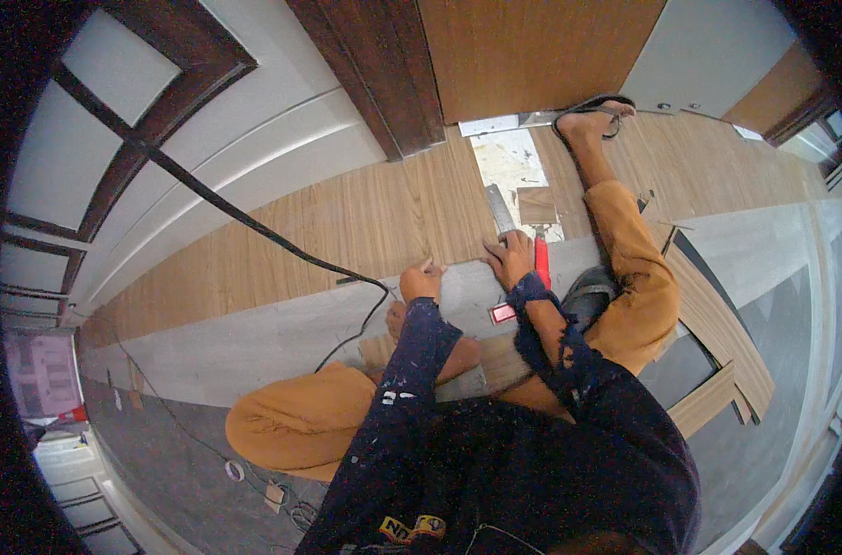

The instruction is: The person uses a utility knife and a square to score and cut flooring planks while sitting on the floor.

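Observation:
My left hand [423, 281] is closed at the front edge of the wood-look floor planks [365, 217], its fingertips pressed together. What they hold, if anything, is too small to make out. To its right, my right hand [511, 260] lies with fingers stretched over the grey strip [467, 281] along that edge. Just beyond its fingers is a flat metal strip [499, 209]. Beside the right hand sits a red-handled tool [542, 263]. A small square plank piece [537, 205] rests over a gap showing whitish subfloor [509, 157]. Nearer me is a small red and white box [502, 314].
A black cable [254, 222] hangs across the left side down to the floor. Loose plank pieces [717, 319] lie at the right beyond my bent leg. My sandalled foot [592, 120] reaches the wooden door panel [532, 60]. A tape roll [234, 471] is at the lower left.

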Demonstrator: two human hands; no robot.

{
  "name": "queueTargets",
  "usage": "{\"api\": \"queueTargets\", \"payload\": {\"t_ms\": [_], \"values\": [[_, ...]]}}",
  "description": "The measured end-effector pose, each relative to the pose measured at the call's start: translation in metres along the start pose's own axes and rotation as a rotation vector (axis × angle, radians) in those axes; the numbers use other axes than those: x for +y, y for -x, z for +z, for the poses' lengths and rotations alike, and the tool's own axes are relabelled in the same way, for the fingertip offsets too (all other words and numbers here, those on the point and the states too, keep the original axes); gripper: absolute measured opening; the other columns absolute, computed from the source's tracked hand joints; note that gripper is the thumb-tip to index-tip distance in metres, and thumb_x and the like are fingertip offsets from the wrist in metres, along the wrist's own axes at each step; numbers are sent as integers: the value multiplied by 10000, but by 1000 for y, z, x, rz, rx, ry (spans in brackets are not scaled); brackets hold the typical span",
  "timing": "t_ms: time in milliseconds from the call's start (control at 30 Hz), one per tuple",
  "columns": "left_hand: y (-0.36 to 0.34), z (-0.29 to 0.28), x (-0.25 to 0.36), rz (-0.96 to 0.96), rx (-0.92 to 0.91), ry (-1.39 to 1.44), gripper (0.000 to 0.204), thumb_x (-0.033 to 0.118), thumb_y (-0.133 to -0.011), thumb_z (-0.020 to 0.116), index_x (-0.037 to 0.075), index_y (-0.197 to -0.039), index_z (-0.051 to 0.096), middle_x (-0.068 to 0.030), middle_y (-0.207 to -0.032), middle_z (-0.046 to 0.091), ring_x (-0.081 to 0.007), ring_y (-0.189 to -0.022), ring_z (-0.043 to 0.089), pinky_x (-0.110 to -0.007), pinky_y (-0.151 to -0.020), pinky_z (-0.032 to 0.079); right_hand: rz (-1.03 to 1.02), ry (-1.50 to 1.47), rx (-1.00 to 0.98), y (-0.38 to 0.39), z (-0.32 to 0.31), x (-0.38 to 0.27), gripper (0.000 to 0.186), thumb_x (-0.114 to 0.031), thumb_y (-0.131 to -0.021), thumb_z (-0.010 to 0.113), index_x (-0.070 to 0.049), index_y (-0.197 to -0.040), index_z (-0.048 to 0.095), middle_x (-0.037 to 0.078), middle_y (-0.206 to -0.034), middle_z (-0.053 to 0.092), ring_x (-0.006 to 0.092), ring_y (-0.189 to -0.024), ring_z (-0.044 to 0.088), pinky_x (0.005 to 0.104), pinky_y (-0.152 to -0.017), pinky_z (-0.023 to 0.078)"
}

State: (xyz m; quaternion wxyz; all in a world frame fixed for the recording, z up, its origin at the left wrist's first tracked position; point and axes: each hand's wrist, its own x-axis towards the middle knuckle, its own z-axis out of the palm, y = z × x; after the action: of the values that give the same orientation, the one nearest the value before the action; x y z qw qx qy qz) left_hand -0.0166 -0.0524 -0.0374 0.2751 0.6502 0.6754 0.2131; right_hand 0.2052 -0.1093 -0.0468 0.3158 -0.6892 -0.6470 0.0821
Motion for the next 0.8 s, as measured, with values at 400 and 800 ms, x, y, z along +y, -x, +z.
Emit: {"api": "queueTargets", "payload": {"t_ms": [400,800], "values": [[-10,-27,20,40,-86,-282,330,322,-749,818,106,-996,793,-177,-866,735,-362,-819,706,-471,-770,538,97,110,-51,-7,-7,-12,350,-396,-760,799,-297,-1096,790,87,-1196,584,328,-1205,471,529,-992,364],[-65,-38,-11,633,-427,-384,690,327,-777,789,69,-1382,580,-171,-1534,460,-385,-1462,343,-490,-1147,370,26,221,-276,-15,-5,-8,387,-416,-868,706,-336,-1247,713,-16,-1550,458,325,-1495,268,775,-1099,213]]}}
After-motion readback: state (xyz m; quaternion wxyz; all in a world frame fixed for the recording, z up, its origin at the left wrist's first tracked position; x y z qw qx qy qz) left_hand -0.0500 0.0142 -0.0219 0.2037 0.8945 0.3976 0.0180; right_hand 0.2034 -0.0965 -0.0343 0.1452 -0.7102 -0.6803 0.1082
